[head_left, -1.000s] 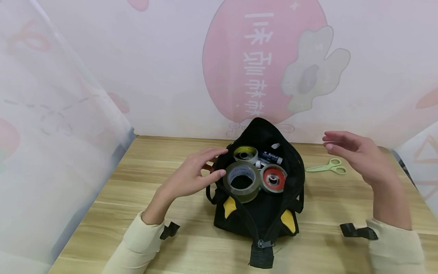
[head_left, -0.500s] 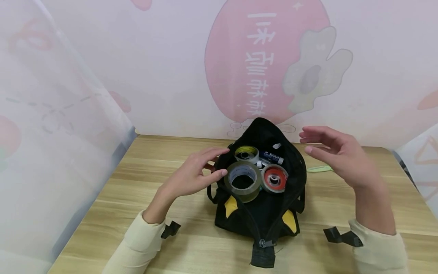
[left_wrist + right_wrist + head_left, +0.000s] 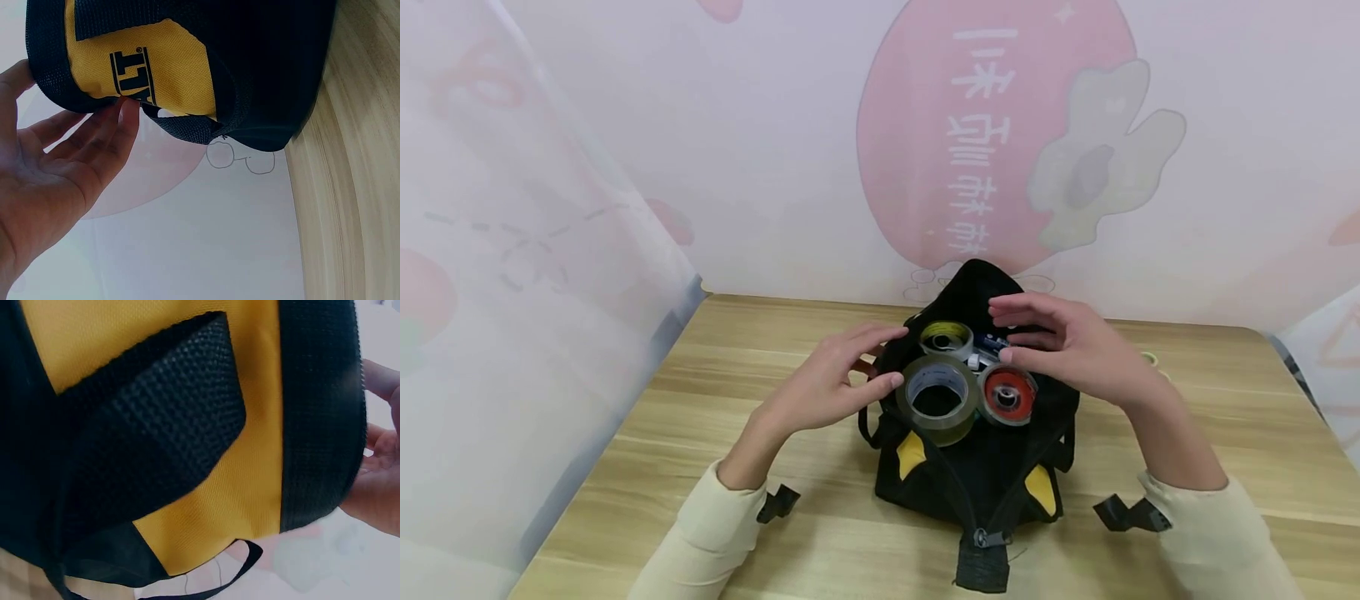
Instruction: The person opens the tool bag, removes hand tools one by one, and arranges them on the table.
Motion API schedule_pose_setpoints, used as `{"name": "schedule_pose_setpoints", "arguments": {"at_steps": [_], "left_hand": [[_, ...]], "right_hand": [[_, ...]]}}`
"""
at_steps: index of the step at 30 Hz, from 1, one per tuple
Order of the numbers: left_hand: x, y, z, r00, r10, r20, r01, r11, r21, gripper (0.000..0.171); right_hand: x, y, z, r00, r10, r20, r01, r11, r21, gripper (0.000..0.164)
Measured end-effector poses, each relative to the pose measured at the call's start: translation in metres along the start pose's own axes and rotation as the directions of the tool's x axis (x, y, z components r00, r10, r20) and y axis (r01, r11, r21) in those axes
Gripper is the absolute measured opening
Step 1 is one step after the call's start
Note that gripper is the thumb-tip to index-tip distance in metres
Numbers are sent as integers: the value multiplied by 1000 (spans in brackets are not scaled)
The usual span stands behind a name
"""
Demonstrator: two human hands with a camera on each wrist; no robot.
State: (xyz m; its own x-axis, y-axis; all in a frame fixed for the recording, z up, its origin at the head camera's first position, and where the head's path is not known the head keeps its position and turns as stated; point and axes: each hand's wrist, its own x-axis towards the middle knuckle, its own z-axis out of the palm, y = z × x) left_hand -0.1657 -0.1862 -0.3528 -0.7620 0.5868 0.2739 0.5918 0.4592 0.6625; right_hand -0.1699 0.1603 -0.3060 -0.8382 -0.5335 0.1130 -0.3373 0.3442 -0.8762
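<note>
A black and yellow tool bag stands unzipped on the table. In the head view, my left hand holds the bag's left rim, thumb at the opening. Its other fingertips touch the yellow outer side in the left wrist view. My right hand hovers over the right of the opening, fingers extended and thumb apart, with nothing gripped. Inside lie a wide brown packing tape roll, a tape roll with a red core and one with a yellow inner ring. A dark blue tube is partly hidden by the right fingers.
Green scissors lie on the wooden table right of the bag, mostly hidden by my right hand. A pale printed curtain hangs behind and at both sides of the table.
My right hand has moved left from above the scissors to over the bag's opening. My left hand stays at the rim. The bag's contents look the same.
</note>
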Motion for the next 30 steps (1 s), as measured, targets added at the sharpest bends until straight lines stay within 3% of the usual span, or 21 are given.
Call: {"name": "schedule_pose_setpoints", "arguments": {"at_steps": [6, 15, 23, 30], "left_hand": [[2, 0, 2, 1000, 8, -5, -8, 1000, -1, 57], [5, 0, 3, 1000, -11, 8, 11, 1000, -18, 58], [5, 2, 1, 999, -54, 2, 54, 998, -30, 61], [6, -1, 1, 1000, -28, -9, 28, 1000, -13, 60]], "right_hand": [[22, 2, 1, 992, 10, 127, -5, 999, -39, 70], [39, 18, 5, 970, 83, 227, -77, 996, -32, 88], [49, 38, 24, 955, 84, 286, -26, 979, -201, 95], [48, 53, 35, 959, 67, 276, -6, 976, -216, 95]]}}
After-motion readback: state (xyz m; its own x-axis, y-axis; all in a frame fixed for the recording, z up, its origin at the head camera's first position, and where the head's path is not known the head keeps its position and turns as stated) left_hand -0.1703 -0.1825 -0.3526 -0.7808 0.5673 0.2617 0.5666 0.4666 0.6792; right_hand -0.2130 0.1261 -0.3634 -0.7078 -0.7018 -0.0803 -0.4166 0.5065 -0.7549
